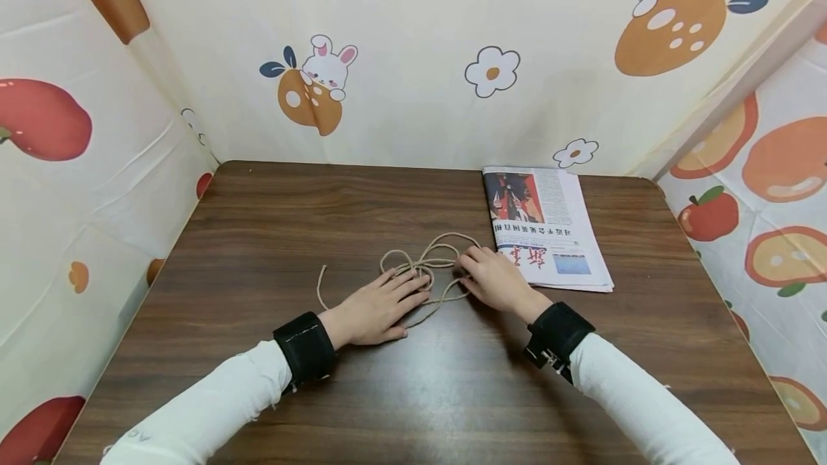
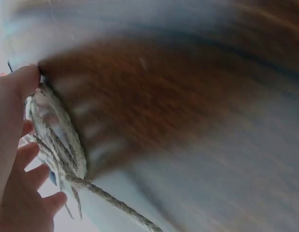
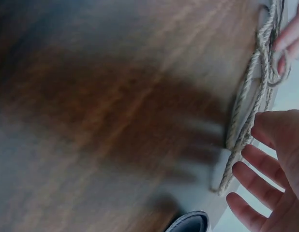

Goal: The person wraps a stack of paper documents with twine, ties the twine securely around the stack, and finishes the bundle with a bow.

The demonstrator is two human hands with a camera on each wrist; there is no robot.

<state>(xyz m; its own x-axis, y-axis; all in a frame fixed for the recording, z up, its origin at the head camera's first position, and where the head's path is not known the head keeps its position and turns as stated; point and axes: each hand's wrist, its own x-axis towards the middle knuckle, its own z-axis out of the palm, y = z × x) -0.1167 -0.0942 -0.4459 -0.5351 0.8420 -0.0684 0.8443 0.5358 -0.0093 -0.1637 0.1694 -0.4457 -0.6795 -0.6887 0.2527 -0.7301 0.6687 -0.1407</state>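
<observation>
A thin beige twisted rope (image 1: 423,262) lies in loose loops on the brown table, with one end curving out to the left. My left hand (image 1: 377,311) rests over the left part of the loops, palm down, its fingers extended and a little spread. In the left wrist view the rope (image 2: 113,199) runs beside and under those fingers. At the right side of the loops is my right hand (image 1: 497,282), fingertips right at the rope. The right wrist view shows its fingers (image 3: 256,186) bent slightly and spread apart, with the thumb close beside the rope (image 3: 246,130).
A folded newspaper (image 1: 549,235) lies at the back right of the table (image 1: 291,221), just beyond my right hand. Patterned cloth walls (image 1: 413,92) stand behind the table and at both sides. Black straps (image 1: 305,350) circle both wrists.
</observation>
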